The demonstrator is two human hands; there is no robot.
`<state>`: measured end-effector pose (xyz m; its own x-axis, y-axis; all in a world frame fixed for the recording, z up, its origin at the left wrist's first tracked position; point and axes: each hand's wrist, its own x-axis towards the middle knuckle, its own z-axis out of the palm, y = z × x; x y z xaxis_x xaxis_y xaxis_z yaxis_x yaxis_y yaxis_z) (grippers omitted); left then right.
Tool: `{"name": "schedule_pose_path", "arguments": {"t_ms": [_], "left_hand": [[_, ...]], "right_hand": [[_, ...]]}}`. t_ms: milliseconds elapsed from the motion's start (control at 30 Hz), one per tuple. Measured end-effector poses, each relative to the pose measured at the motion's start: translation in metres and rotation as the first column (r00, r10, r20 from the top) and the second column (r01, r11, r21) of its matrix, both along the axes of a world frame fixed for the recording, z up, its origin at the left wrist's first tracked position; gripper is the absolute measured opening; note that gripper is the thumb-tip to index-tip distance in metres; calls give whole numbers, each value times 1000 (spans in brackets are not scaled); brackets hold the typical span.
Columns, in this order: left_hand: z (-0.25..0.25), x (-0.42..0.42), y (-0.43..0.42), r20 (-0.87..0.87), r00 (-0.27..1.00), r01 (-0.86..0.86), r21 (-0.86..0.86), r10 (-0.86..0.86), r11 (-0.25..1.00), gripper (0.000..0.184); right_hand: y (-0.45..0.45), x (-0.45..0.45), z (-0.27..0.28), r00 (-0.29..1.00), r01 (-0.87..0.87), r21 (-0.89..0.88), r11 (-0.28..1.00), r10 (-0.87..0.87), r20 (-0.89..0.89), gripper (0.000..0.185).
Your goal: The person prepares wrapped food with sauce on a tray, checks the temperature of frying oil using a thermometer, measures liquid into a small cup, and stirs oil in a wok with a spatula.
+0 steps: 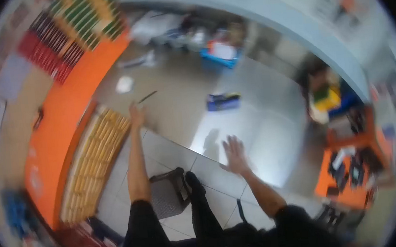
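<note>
My left hand (pixel 136 114) reaches over the near left part of the metal table (pixel 173 118). A thin dark stick-like thing (pixel 148 97) is right beside its fingertips. Blur hides whether the fingers touch it or grip it. My right hand (pixel 234 155) hovers at the table's near edge, fingers spread, with nothing in it. Farther in on the table lies a blue and dark packet (pixel 223 102), apart from both hands. A small white thing (pixel 124 85) sits beyond my left hand.
An orange counter (pixel 70 107) runs along the left, with stacked yellow sticks (pixel 95 166) below it. A blue basket (pixel 220 58) stands at the table's back. A grey stool (pixel 169 195) is by my legs. An orange stand (pixel 346 176) holding small items is at right.
</note>
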<state>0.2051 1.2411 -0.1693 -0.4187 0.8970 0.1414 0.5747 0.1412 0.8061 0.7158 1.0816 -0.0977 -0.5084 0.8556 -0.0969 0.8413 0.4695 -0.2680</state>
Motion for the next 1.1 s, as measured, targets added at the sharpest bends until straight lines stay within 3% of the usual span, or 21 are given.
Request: {"name": "schedule_pose_path", "arguments": {"t_ms": [33,133,200,300,367,400,433,467,533,600,633,667,700,767,800,833,900,933,1000,1067,1100], "left_hand": [[2,-24,45,-79,993,-91,8,92,996,94],[52,-44,113,-142,931,-353,-105,337,930,107],[77,-45,145,-413,805,-545,-227,427,807,107],[58,-76,156,-421,844,-500,-393,332,772,107],[51,-76,130,-219,922,-371,-271,318,888,76],[51,-66,109,80,965,-247,-36,250,968,61],[52,-45,79,460,887,-132,206,23,970,46],[53,-15,38,700,698,-96,299,-150,949,33],[2,28,-42,934,340,-104,157,-113,982,30],[88,134,-163,978,-15,-286,195,-207,938,52],[89,169,-216,929,-116,-313,302,-352,900,53],[90,206,-273,798,-448,-331,271,-403,904,51],[81,242,-322,737,-488,-489,213,-468,846,48],[61,303,-409,803,-288,-545,310,-521,779,42],[75,326,-451,895,-267,-631,118,-357,766,39],[95,343,-488,943,-277,-705,-69,-185,706,38],[127,378,-572,977,-178,-819,-79,-121,569,38],[140,401,-603,993,-114,-868,-87,-25,489,39],[164,430,-659,987,-129,-923,-155,96,351,39],[182,450,-715,911,-204,-963,-252,359,92,40],[185,458,-748,915,-217,-968,-246,339,43,40]], "right_hand": [[11,-13,-1,996,-3,45,999,-1,88,93],[20,-21,-26,998,-52,48,997,50,49,93],[-4,-16,-29,998,-52,53,997,53,-29,92],[14,-20,-17,999,-51,-10,999,51,19,89],[9,-23,-1,993,-69,-63,996,75,96,89],[9,-26,4,992,-48,-73,996,56,115,90],[8,-31,9,990,-42,-87,995,53,129,91],[2,-32,8,994,-51,-59,997,56,92,93],[-10,-29,-1,992,-112,8,994,111,57,93],[-22,-26,-12,994,-99,131,986,93,50,92],[-28,-23,-17,992,-119,201,972,109,59,90],[-34,-23,-28,989,-136,308,942,113,94,83],[-42,-22,-39,986,-150,406,901,109,123,77],[-47,-6,-47,896,-262,201,944,316,-313,67],[-92,-24,9,817,-394,244,886,459,-348,52],[-144,-47,85,725,-566,24,824,511,-461,39],[-211,-63,46,369,-883,-83,462,573,-731,30],[-253,-63,53,463,-877,-302,375,486,-742,29],[-355,-64,115,565,-822,-517,237,443,-696,29],[-425,-53,155,526,-836,-523,167,518,-675,30],[-456,-56,147,522,-813,-583,12,459,-718,32]]}}
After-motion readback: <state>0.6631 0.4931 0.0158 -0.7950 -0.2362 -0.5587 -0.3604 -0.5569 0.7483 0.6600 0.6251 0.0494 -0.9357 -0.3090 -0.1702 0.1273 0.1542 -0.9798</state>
